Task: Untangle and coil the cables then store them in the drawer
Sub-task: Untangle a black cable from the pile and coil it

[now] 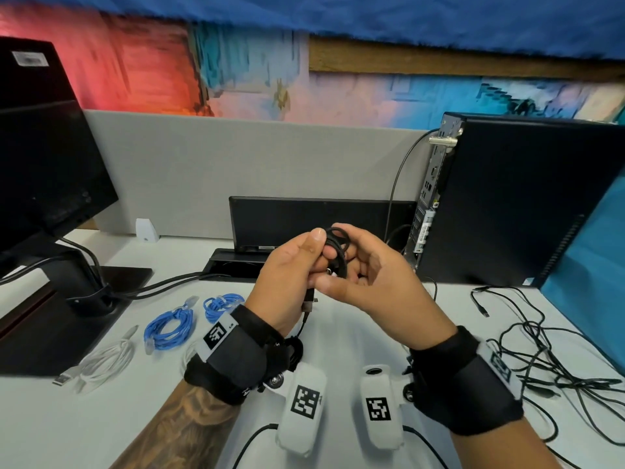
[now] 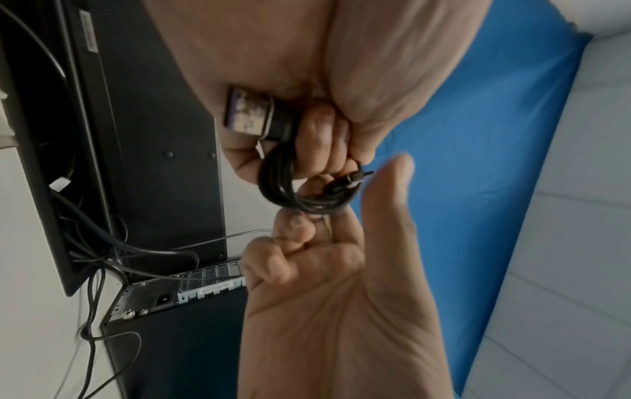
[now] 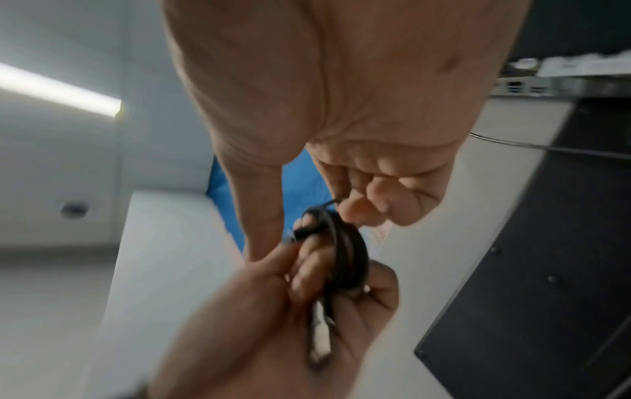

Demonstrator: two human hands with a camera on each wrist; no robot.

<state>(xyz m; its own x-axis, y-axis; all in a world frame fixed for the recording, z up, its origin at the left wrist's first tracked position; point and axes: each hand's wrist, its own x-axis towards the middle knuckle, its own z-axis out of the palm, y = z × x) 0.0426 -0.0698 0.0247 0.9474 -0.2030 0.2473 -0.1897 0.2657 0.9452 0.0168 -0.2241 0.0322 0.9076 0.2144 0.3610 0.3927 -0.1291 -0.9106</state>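
A small black cable coil [image 1: 336, 243] is held up over the desk between both hands. My left hand [image 1: 316, 255] grips the coil, thumb on top, and the cable's USB plug [image 1: 309, 303] hangs below the palm. The left wrist view shows that plug [image 2: 249, 113] against the palm and the coil [image 2: 297, 189] round the curled fingers. My right hand [image 1: 341, 277] faces it with curled fingers pinching a strand at the coil's edge [image 3: 334, 201]. A thin small plug [image 2: 355, 175] sticks out beside the right thumb. No drawer is in view.
Two blue coiled cables [image 1: 169, 328] [image 1: 221, 304] and a white coiled cable [image 1: 105, 363] lie on the desk at left. A tangle of loose black cables [image 1: 541, 360] spreads at right. A monitor [image 1: 44, 157] stands at left and a PC tower [image 1: 507, 198] at right.
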